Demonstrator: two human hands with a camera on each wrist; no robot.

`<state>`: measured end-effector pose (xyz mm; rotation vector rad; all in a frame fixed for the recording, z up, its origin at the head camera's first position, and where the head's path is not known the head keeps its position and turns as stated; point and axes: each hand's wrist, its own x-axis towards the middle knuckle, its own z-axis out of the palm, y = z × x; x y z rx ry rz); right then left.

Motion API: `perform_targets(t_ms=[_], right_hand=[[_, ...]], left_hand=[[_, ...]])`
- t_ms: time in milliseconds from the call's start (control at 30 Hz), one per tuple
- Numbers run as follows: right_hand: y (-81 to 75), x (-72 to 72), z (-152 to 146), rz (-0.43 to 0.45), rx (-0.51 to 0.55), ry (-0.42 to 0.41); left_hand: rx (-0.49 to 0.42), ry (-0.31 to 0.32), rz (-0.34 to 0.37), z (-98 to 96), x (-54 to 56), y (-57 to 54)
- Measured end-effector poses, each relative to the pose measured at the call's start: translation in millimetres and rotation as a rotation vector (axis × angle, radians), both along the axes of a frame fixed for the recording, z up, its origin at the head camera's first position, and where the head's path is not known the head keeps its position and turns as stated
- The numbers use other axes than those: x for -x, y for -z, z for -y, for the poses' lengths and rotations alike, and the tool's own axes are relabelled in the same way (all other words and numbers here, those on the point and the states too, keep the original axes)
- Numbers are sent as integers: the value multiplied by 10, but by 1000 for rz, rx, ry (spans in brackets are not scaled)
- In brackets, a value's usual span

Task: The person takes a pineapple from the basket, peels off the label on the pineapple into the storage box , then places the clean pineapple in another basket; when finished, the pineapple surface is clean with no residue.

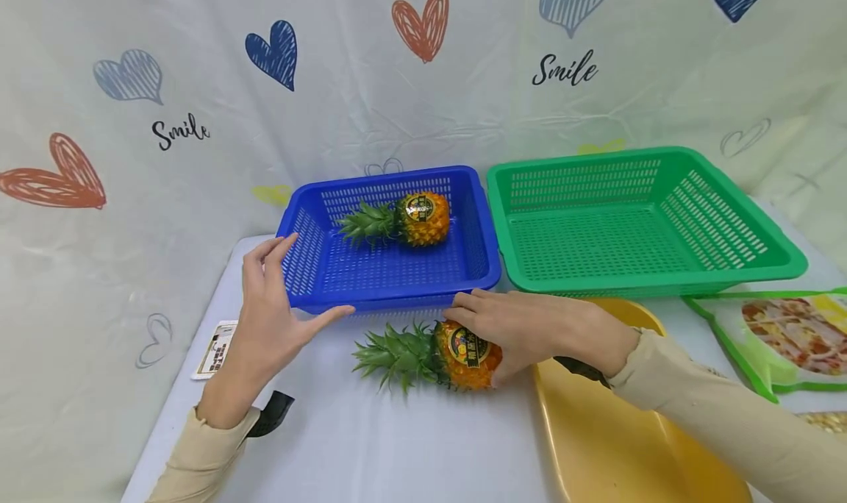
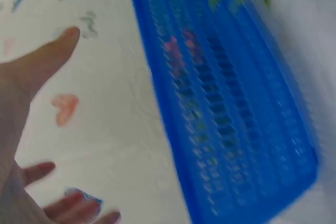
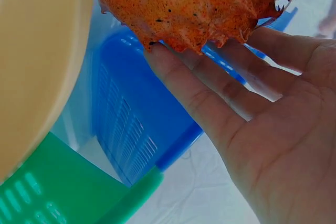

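A pineapple [image 1: 466,356] with a round label and green leaves lies in front of the blue basket [image 1: 397,297], leaves pointing left. My right hand [image 1: 519,330] holds its fruit end, fingers over the far side and thumb low on the near side. In the right wrist view, the fingers [image 3: 199,95] reach against the orange fruit [image 3: 189,9]; the thumb is hidden there. My left hand [image 1: 271,304] is at the blue basket's left front corner, holding nothing, thumb and fingers spread wide apart. Another pineapple [image 1: 423,220] lies on its side inside that basket.
A green basket [image 1: 595,242] stands right of the blue one. The yellow tub [image 1: 615,429] sits under my right forearm. At the right edge lies a green-edged food bag [image 1: 794,334]; a white card [image 1: 215,350] is at left. A heart-printed cloth [image 1: 357,84] hangs behind.
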<state>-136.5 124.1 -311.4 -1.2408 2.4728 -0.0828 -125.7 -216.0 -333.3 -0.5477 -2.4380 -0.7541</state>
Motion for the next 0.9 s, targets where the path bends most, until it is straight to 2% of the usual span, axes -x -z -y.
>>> perform_targets(t_ms=[67, 133, 233, 300, 400, 533, 633, 900], right_hand=[[0, -1, -12, 1, -8, 8], [5, -1, -23, 5, -7, 11], [17, -2, -40, 4, 8, 11], [31, -3, -53, 6, 27, 8], [46, -14, -74, 10, 56, -2], [47, -40, -109, -18, 109, -37], [30, -61, -141, -40, 142, -48], [-108, -111, -267, -32, 242, -53]], left_hand=[[42, 142, -61, -120, -43, -40], [86, 289, -54, -251, -93, -57], [201, 452, 60, -443, -172, -6], [283, 500, 143, -552, -204, 79], [371, 493, 225, -647, -209, 233], [384, 455, 279, -679, -187, 376], [376, 438, 310, -688, -175, 424], [398, 416, 356, -718, -135, 499]])
